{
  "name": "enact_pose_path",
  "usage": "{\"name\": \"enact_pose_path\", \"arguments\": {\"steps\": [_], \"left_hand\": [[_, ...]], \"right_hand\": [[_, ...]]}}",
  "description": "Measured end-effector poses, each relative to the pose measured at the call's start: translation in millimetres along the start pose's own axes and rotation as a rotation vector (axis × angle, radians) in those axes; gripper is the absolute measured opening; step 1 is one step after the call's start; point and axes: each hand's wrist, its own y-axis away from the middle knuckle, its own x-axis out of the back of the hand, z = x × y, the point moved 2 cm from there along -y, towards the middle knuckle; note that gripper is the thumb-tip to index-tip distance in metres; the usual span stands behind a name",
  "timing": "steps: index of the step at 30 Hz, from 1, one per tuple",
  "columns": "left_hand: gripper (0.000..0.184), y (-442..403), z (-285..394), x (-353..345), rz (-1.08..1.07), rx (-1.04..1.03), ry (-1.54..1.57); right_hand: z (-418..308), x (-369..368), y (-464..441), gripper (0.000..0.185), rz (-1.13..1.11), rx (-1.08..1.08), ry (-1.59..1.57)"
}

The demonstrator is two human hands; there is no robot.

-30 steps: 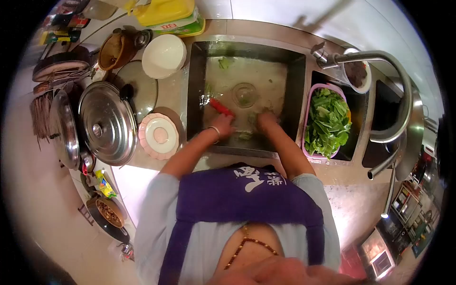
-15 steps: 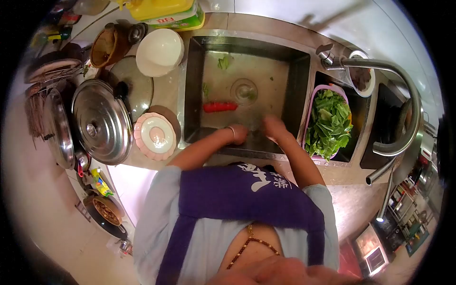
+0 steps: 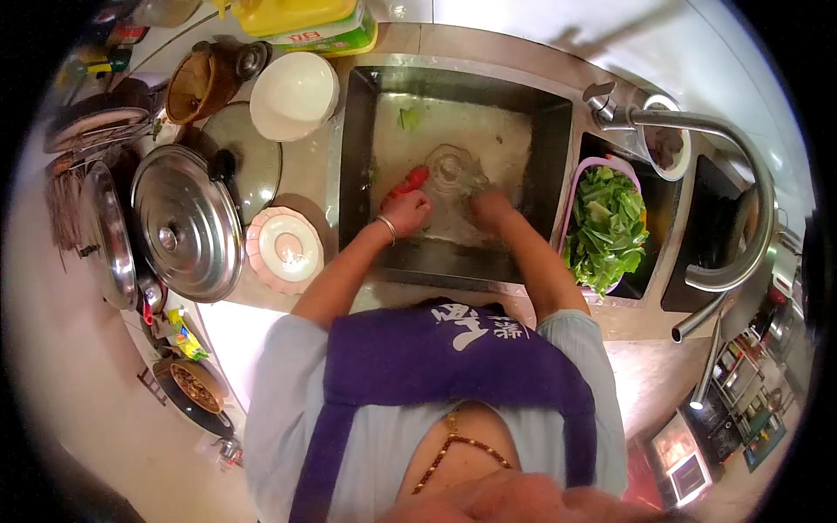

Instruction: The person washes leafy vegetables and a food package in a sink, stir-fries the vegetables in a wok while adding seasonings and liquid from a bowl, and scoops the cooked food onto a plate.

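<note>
Both hands are down in a metal sink (image 3: 453,281). My left hand (image 3: 406,209), with a bracelet at the wrist, has its fingers curled at the near end of a red item (image 3: 413,179); whether it grips the item is hard to tell. My right hand (image 3: 490,211) is blurred near the sink's middle, its fingertips hidden in murky water. Between and beyond the hands is the round drain (image 3: 450,167). A green leaf piece (image 3: 410,118) lies toward the sink's far left.
Right of the sink, a pink basket (image 3: 568,209) holds leafy greens (image 3: 606,231) beneath a curved faucet (image 3: 760,187). On the left are a white bowl (image 3: 294,96), a pink-rimmed plate (image 3: 285,249) and a steel lid (image 3: 185,234). A yellow jug (image 3: 305,19) stands behind.
My left hand has moved left and forward to the red item, which now lies tilted with its far end up by the drain. My right hand has shifted slightly nearer the body.
</note>
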Motion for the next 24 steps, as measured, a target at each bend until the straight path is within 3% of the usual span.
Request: {"name": "enact_pose_path", "arguments": {"steps": [4,9,12,15,17,19,21,24], "left_hand": [[0.025,1.9,0.4,0.0,-0.034,0.008,-0.018],[0.019,17.7,15.7,5.3,-0.123,0.004,-0.026],[0.014,9.9,-7.1,5.8,0.085,0.067,-0.147],[0.013,35.8,29.8,54.1,0.45,0.053,-0.33],[0.017,31.6,37.5,69.5,0.466,0.114,-0.533],[0.019,23.5,37.8,73.5,0.445,0.126,-0.673],[0.02,14.6,37.3,75.0,0.401,0.094,-0.749],[0.021,-12.9,-14.4,56.4,0.092,0.263,-0.758]], "right_hand": [[-5.9,-40.9,31.7,0.032,0.042,-0.026,0.294],[-9.0,-60.8,48.9,0.032,-0.191,-0.018,0.178],[-13.1,-44.9,66.3,0.03,-0.229,0.009,0.057],[-14.2,-40.6,77.5,0.028,-0.213,0.014,-0.021],[-15.5,-37.1,82.4,0.027,-0.183,0.059,-0.085],[-18.7,-23.9,91.9,0.026,-0.143,0.146,-0.175],[-12.7,-32.7,88.7,0.022,-0.178,0.165,-0.494],[-7.0,-29.3,87.4,0.014,-0.026,0.301,-0.806]]}}
